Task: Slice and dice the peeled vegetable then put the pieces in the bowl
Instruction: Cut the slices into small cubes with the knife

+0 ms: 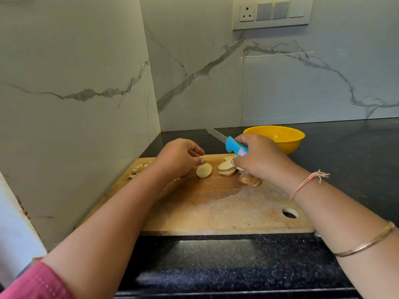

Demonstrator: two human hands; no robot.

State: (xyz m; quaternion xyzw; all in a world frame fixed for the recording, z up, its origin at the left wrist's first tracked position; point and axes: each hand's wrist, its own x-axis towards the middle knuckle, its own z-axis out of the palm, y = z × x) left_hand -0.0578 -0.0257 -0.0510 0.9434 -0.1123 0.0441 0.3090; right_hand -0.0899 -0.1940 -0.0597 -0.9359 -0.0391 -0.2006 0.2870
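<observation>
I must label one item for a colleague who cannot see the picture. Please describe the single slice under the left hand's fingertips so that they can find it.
Find the wooden cutting board on the dark counter. Near its far edge, the left hand touches a pale round slice. It lies flat and alone, unlike the overlapping slices beside the right hand.

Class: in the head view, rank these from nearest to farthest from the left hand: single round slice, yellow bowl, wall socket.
From the left hand:
1. Single round slice, touching its fingertips.
2. Yellow bowl, behind the right hand.
3. Wall socket, high on the wall.
</observation>
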